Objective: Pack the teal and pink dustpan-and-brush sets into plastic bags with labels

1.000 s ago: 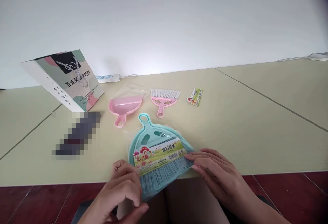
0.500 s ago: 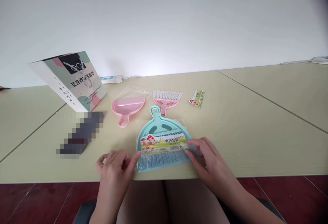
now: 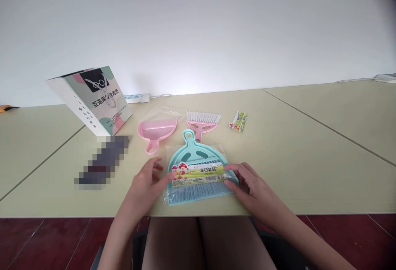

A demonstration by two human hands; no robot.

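Observation:
A light-blue dustpan-and-brush set [image 3: 193, 151] in a clear plastic bag lies at the table's front edge, handle pointing away from me. A printed label card [image 3: 199, 172] with red mushrooms crosses its middle, above grey bristles. My right hand [image 3: 249, 183] pinches the bag's right edge between thumb and fingers. At the opposite side, my left hand [image 3: 145, 185] has its fingers apart, its thumb at the bag's left edge. Just beyond are a pink dustpan [image 3: 158, 131] and a pink brush [image 3: 202, 126] with white bristles.
A paper gift bag [image 3: 105, 101] with rope handles stands at the back left, a blurred-out dark object [image 3: 103, 163] in front of it. Right of the pink brush lies a small label card [image 3: 239, 122]. A white power strip [image 3: 137, 97] is by the wall.
My left hand has shifted forward and its fingers have spread from a more curled pose. The right hand stays on the bag's right edge. The view has shifted slightly.

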